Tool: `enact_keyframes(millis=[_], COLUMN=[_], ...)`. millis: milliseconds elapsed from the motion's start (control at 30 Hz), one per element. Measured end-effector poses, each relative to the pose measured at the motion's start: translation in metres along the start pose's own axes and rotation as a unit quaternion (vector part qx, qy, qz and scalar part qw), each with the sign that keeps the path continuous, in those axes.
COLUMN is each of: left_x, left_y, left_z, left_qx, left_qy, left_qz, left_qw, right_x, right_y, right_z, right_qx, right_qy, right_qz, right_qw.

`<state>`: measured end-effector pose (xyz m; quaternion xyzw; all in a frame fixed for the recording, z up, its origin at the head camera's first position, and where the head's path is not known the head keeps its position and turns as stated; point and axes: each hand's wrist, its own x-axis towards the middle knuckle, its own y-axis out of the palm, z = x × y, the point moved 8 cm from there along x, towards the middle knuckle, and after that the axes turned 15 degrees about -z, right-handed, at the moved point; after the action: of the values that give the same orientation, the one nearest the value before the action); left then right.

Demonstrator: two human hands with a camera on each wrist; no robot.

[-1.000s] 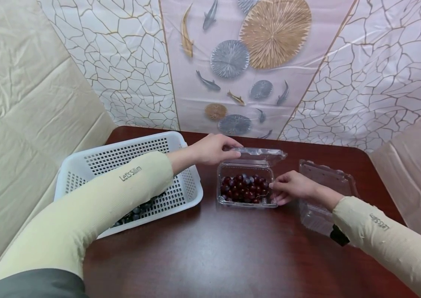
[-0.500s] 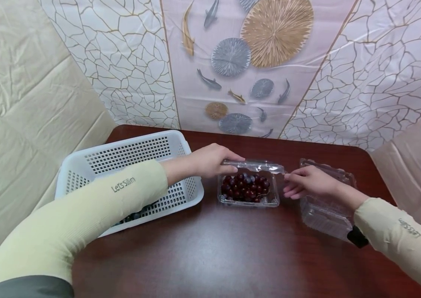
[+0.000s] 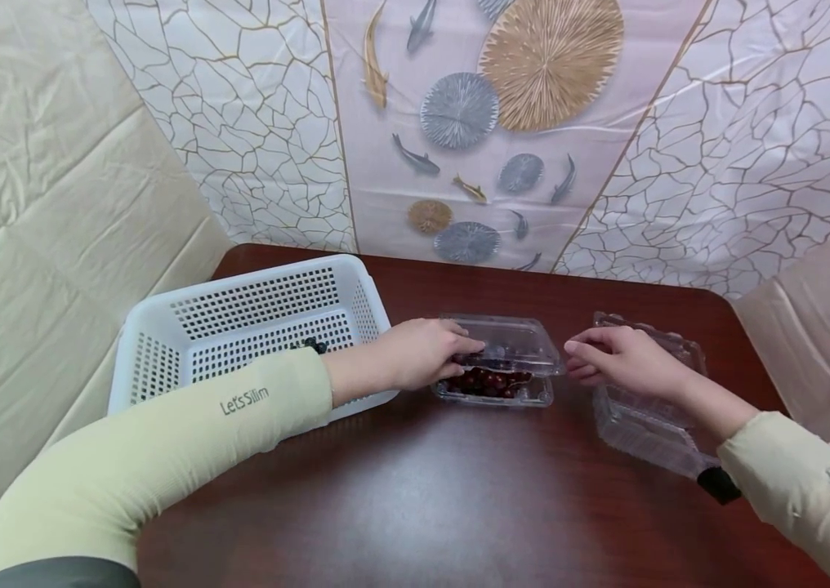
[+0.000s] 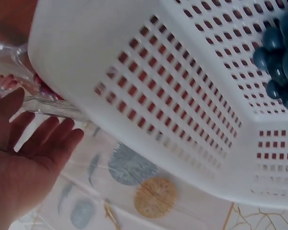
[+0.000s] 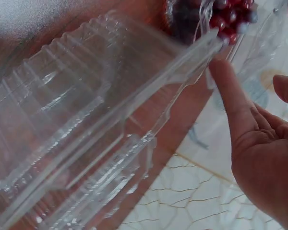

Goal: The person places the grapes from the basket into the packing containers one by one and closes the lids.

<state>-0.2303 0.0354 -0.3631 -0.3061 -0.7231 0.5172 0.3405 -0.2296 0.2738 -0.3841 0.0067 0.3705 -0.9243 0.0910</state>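
Note:
A clear plastic clamshell box [image 3: 492, 400] with dark red grapes [image 3: 492, 381] sits mid-table in the head view. Its hinged lid [image 3: 514, 339] slants down over the fruit, its front edge still above the base. My left hand [image 3: 418, 353] holds the lid's left edge, fingers over the top and thumb below. Just off the lid's right corner is my right hand [image 3: 624, 359], loosely bent and holding nothing. In the right wrist view, the right hand's fingers [image 5: 230, 91] are near the red grapes [image 5: 230, 19].
A white perforated basket [image 3: 165, 306] stands at the left, with dark grapes [image 3: 314, 345] partly hidden by the left forearm. To the right lies a second clear clamshell box [image 3: 643, 437], its lid up. Patterned cloth [image 3: 452, 188] hangs behind the table.
The lid has swung forward and down over the red grapes, with my left hand following it. My right hand has moved from the box's right side out to the right, away from the lid.

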Motion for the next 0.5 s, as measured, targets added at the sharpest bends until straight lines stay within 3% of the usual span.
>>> enact_keyframes(millis=[300, 500], left_x=[-0.012, -0.020], left_y=[0.015, 0.022], left_z=[-0.020, -0.030], left_qx=[0.094, 0.105], left_qy=[0.035, 0.019], left_qz=[-0.018, -0.012], left_qw=[0.9948, 0.9943], right_x=[-0.017, -0.029], right_y=[-0.001, 0.001], right_z=[0.018, 0.026], right_qx=[-0.116, -0.155], right_qy=[-0.082, -0.128], right_qz=[-0.049, -0.068], right_qw=[0.9887, 0.9772])
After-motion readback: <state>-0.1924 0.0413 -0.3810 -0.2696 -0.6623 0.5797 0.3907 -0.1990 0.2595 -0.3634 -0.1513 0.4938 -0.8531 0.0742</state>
